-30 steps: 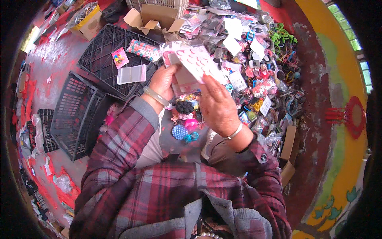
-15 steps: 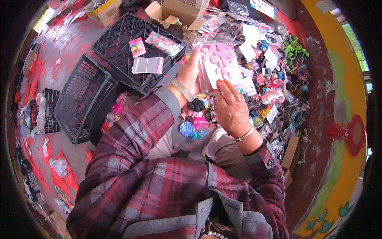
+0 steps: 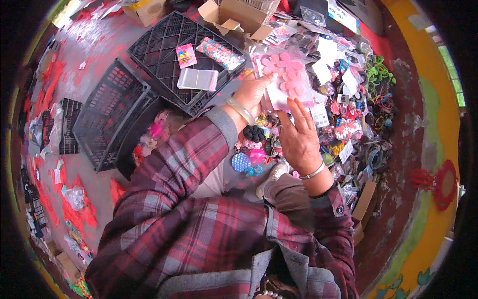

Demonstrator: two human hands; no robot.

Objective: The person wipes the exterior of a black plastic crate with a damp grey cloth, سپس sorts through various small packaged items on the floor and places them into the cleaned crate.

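My left hand (image 3: 251, 94) grips a small stack of clear packets from its left side, the thumb lying across the front. Pink flower-shaped pieces (image 3: 286, 70) on a white card show through the top packet (image 3: 304, 93). My right hand (image 3: 301, 142) is at the packets' lower edge. Its fingers are stretched out and a little apart, with the tips touching or very near the plastic; exact contact is unclear. Below the packets are a black beaded hair tie (image 3: 254, 133), a blue dotted round piece (image 3: 241, 162) and a bright pink piece (image 3: 257, 156).
An upturned black crate (image 3: 164, 50) bears a banded stack of clear sleeves (image 3: 197, 79), a pink card (image 3: 185, 55) and a packet of colourful beads (image 3: 219, 54). Another black crate (image 3: 112, 119) leans at left. Mixed hair accessories (image 3: 346, 122) heap at right. An open carton (image 3: 234, 15) stands behind.
The top packet now has clear plastic over its pink flowers, and my left thumb lies across its front. My right fingers have straightened and spread. The whole view has shifted slightly.
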